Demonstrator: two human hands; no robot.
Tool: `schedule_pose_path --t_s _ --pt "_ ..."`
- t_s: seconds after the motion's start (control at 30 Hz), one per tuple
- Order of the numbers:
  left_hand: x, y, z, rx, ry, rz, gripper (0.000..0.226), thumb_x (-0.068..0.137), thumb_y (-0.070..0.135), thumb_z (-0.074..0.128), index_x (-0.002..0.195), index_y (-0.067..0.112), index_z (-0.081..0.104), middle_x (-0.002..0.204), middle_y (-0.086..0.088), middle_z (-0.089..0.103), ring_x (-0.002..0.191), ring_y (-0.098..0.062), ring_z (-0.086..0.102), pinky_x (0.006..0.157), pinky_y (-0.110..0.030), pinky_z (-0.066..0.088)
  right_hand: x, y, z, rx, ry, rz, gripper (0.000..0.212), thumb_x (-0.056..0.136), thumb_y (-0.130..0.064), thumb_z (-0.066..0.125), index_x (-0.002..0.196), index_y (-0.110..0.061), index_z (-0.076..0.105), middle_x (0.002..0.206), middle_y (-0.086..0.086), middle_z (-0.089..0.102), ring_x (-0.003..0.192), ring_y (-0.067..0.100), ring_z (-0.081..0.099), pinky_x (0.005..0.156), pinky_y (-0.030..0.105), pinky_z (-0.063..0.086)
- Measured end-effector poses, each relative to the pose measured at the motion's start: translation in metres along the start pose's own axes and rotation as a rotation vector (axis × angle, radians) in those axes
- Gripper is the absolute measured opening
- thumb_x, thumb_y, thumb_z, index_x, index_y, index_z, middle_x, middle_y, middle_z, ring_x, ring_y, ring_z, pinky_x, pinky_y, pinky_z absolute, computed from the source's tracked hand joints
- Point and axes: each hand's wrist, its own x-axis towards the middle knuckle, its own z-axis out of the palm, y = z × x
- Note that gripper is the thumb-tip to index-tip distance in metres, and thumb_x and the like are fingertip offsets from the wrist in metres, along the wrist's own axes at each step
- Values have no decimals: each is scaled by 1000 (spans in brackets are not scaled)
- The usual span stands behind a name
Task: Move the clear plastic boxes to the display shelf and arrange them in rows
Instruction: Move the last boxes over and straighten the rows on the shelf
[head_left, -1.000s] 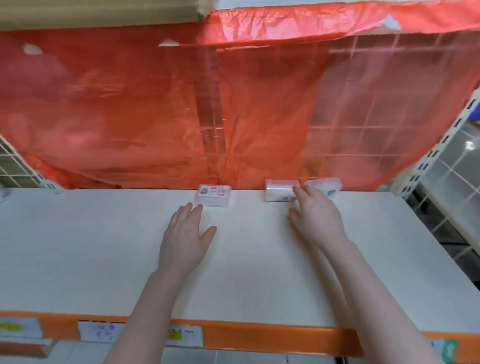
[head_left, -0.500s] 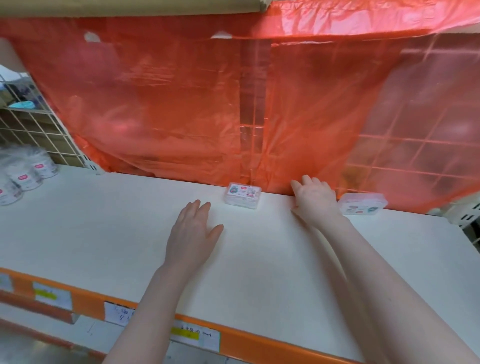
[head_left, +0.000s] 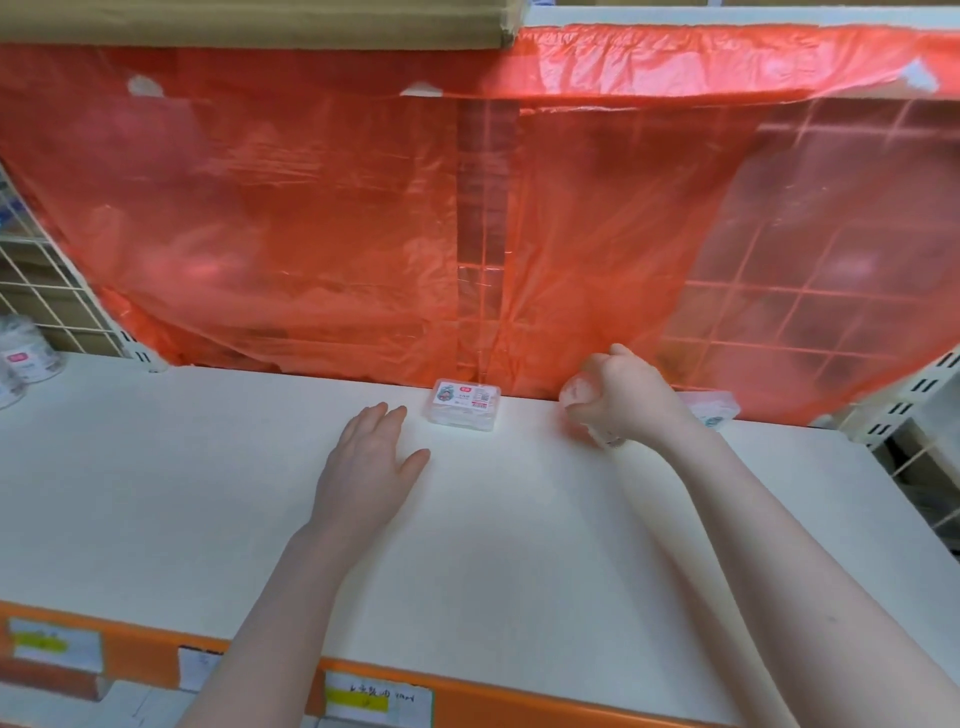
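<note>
On the white display shelf (head_left: 208, 493), a clear plastic box (head_left: 464, 406) with a red-and-white label lies flat near the back. My left hand (head_left: 370, 467) rests flat on the shelf just left of and in front of it, fingers straight. My right hand (head_left: 626, 397) grips a second clear box (head_left: 577, 391), tilted and lifted off the shelf, mostly hidden by my fingers. A third clear box (head_left: 714, 406) sits behind my right wrist against the red sheet.
A translucent red plastic sheet (head_left: 363, 208) hangs across the back of the shelf over a wire grid. Round clear containers (head_left: 23, 358) stand at the far left. The orange front rail (head_left: 467, 691) carries price labels. A white upright (head_left: 914, 395) bounds the right side.
My right hand has curled around the middle box and lifted it, tilting it. The left hand has stayed flat on the shelf. The view has shifted slightly.
</note>
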Motion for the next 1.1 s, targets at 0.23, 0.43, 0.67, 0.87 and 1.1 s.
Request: schedule_pose_path --t_s 0.23,0.43,0.67,0.87,1.1 --pt "15 5 -2 -5 -43 72 58 95 36 50 146 15 32 154 -2 26 142 -18 19 111 -31 21 -15 17 -8 314 -39 52 51 80 -31 67 126 -15 55 114 5 51 109 21 48 86 29 39" --pt "29 10 -6 -12 -26 197 49 93 29 54 139 16 42 143 -3 40 134 -20 31 105 -31 28 -30 25 -19 188 -92 43 52 78 -32 67 128 -23 53 104 -4 47 97 12 45 75 22 35" --pt "49 21 -4 39 -81 280 52 94 32 51 142 15 38 149 -4 33 137 -20 27 107 -31 25 -41 17 -37 71 -202 43 46 79 -15 58 123 -28 53 113 -4 51 97 15 47 59 16 36" --pt "64 26 -3 83 -132 366 53 94 32 52 142 16 37 149 -2 33 137 -19 26 108 -31 24 -45 12 -39 34 -238 50 50 79 -11 58 127 -27 50 119 0 51 98 17 48 61 20 38" --pt "78 28 3 192 -276 440 49 94 34 49 140 21 40 142 0 40 131 -21 34 105 -35 33 -47 7 -37 -15 -173 90 45 80 -33 66 123 -30 53 113 -3 50 98 16 48 55 14 26"
